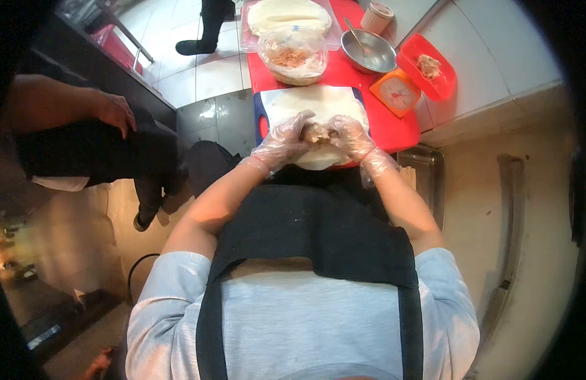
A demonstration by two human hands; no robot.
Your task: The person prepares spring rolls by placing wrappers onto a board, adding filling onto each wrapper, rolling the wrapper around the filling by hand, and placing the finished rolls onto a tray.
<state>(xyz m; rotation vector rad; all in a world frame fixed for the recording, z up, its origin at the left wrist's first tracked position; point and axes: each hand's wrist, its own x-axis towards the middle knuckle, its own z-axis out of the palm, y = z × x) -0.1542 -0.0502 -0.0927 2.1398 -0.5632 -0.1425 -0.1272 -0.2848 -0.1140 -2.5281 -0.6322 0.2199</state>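
Both of my hands wear clear plastic gloves and meet over a white flat sheet point(293, 101), perhaps dough, on a blue-edged board point(264, 126). Between them is a lump of brownish filling point(317, 133). My left hand point(285, 140) curls its fingers round the lump's left side. On the right side, my right hand point(351, 137) has its fingers bent against the same lump. Just beyond the board, a plastic-lined bowl point(294, 57) holds orange-brown filling.
On the red table point(400, 132) are an orange scale point(396, 93), a metal bowl point(375, 54) with a spoon, a red tray point(444, 82) with pale filling and a lidded tub point(376, 18). Another person's arm point(64, 106) is at left; a metal tray point(435, 183) is at right.
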